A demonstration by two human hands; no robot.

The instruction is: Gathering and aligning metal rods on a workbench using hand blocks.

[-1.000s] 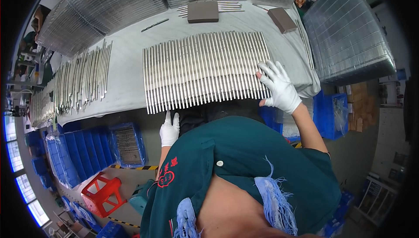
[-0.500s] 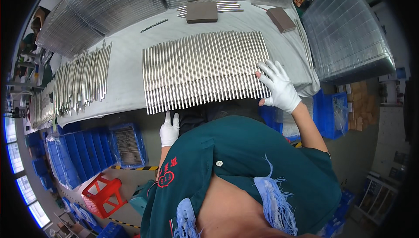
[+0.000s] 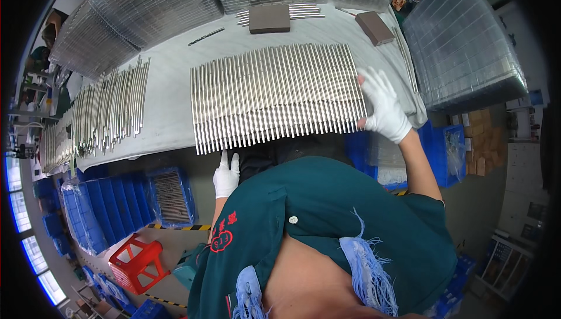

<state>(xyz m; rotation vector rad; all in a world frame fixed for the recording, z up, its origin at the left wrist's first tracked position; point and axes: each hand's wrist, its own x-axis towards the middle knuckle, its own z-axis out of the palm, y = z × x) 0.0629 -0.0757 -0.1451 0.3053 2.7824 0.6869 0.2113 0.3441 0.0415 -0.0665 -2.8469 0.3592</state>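
A row of slim silvery metal rods [image 3: 274, 97] lies side by side across the cloth-covered table, near ends at its front edge. My right hand [image 3: 383, 108], in a white glove with bare fingertips showing, is open at the row's right end, with fingers spread and thumb and fingertip close to the outermost rod. Below the near ends at the row's left, my left hand [image 3: 226, 176], also white-gloved, is at the table's front edge. Its index finger points up toward the rods and its thumb is apart; the other fingers are partly hidden. Neither hand visibly holds anything.
More loose rods [image 3: 117, 105] lie unevenly at the left. Beyond the row are a drill bit [image 3: 205, 36], a brown block [image 3: 269, 19] on several rods, and another brown block [image 3: 374, 28]. Clear plastic trays [image 3: 467, 50] stand at the right. Blue crates [image 3: 120, 205] and a red stool [image 3: 138, 263] are below.
My right hand has shifted rightward off the rods' upper side to their right end. The row's right side has spread slightly rightward. My left hand stays nearly in place.
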